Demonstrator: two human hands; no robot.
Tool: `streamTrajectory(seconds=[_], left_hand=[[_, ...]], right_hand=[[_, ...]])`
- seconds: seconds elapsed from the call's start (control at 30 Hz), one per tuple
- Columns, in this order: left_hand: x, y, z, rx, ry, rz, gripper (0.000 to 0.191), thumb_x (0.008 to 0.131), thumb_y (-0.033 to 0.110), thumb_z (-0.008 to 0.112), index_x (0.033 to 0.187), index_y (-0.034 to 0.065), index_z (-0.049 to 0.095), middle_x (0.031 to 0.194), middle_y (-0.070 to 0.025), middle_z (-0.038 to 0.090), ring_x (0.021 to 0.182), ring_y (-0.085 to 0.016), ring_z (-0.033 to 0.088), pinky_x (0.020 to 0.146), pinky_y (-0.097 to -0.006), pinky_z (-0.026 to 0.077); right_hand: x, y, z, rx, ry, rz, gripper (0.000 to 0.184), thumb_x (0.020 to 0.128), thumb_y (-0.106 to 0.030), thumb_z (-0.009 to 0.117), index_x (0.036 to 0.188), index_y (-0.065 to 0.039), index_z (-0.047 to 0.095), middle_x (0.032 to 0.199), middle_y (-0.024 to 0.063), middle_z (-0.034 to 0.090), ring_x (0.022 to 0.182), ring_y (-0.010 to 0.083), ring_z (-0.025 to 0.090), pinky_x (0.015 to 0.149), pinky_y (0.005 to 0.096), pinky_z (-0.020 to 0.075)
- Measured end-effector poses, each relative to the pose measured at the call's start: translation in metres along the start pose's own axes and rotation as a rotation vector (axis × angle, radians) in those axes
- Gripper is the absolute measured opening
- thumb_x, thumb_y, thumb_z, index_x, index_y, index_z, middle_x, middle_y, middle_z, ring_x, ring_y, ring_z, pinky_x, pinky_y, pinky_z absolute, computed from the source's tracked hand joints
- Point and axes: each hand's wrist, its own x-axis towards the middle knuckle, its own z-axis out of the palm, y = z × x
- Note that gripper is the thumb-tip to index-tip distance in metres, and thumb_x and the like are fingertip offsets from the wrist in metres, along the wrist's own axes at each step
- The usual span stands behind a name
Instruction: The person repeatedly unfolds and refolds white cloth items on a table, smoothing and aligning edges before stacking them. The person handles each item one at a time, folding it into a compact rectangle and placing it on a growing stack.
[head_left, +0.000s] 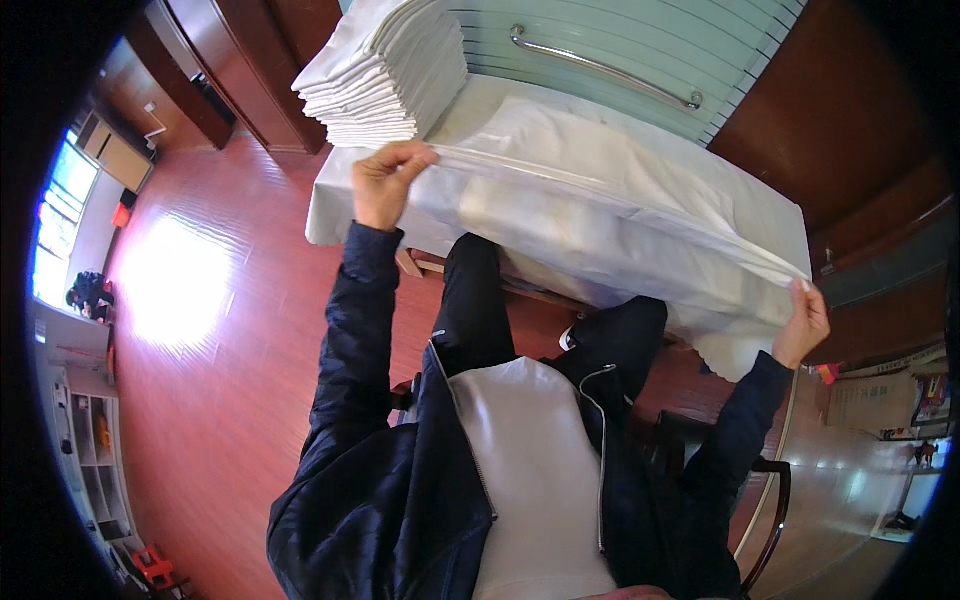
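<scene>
A white cloth is stretched between my two hands along the front of a long table. My left hand pinches its left end between thumb and fingers, just below a tall stack of folded white cloths. Farther right and nearer to me, my right hand pinches the other end near the table's right corner. The cloth's taut edge runs in a straight line from hand to hand, and its lower part hangs over my knees. Under it, a white cover drapes the table.
Behind the table stands a pale green panel with a metal grab bar. I sit on a chair whose curved armrest shows at right. Shelves and a red stool stand far left. A bright glare lies on the reddish floor.
</scene>
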Motion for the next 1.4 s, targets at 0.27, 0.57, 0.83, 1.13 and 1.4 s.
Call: streamTrajectory(seconds=[0.27, 0.57, 0.83, 1.13, 1.4], left_hand=[[-0.007, 0.153, -0.051, -0.251, -0.04, 0.336, 0.011, 0.084, -0.006, 0.074, 0.095, -0.0027, 0.076, 0.101, -0.0126, 0.073, 0.094, -0.018, 0.067, 0.085, -0.0277, 0.053], [0.0, 0.132, -0.013, -0.012, -0.005, 0.187, 0.012, 0.082, -0.004, 0.078, 0.093, -0.0023, 0.077, 0.096, -0.0092, 0.074, 0.087, -0.014, 0.066, 0.082, -0.0252, 0.051], [-0.017, 0.111, -0.031, 0.003, 0.019, 0.176, 0.012, 0.077, -0.012, 0.076, 0.085, -0.0034, 0.075, 0.093, -0.0103, 0.072, 0.09, -0.017, 0.066, 0.082, -0.0276, 0.05], [-0.054, 0.091, -0.048, -0.117, 0.044, -0.024, 0.018, 0.076, -0.016, 0.072, 0.086, -0.0016, 0.073, 0.096, -0.0097, 0.068, 0.091, -0.018, 0.064, 0.082, -0.0292, 0.05], [0.016, 0.002, 0.033, -0.064, 0.11, -0.083, 0.013, 0.095, 0.004, 0.068, 0.108, 0.0028, 0.067, 0.087, 0.0033, 0.061, 0.073, -0.004, 0.051, 0.065, -0.0188, 0.04]], right_hand=[[0.004, -0.122, -0.079, 0.16, 0.224, -0.195, 0.013, 0.095, -0.004, 0.069, 0.104, 0.005, 0.07, 0.101, 0.0125, 0.072, 0.09, 0.0144, 0.065, 0.086, 0.0269, 0.0512], [0.01, -0.109, -0.054, 0.042, 0.209, -0.023, 0.015, 0.091, -0.003, 0.074, 0.103, 0.005, 0.073, 0.097, 0.0082, 0.072, 0.085, 0.0114, 0.062, 0.083, 0.0238, 0.0497], [0.002, -0.085, -0.073, 0.14, 0.13, -0.022, 0.016, 0.092, 0.002, 0.071, 0.107, 0.008, 0.07, 0.105, 0.0115, 0.07, 0.095, 0.0132, 0.063, 0.089, 0.0261, 0.0501], [-0.03, -0.081, -0.095, 0.145, -0.053, 0.016, 0.012, 0.091, 0.004, 0.069, 0.103, 0.002, 0.069, 0.103, 0.0118, 0.069, 0.098, 0.0161, 0.063, 0.092, 0.0288, 0.0488], [0.023, -0.012, 0.018, 0.011, 0.022, 0.163, 0.041, 0.086, 0.002, 0.076, 0.123, 0.004, 0.06, 0.094, 0.0052, 0.068, 0.09, 0.0122, 0.062, 0.088, 0.025, 0.0489]])
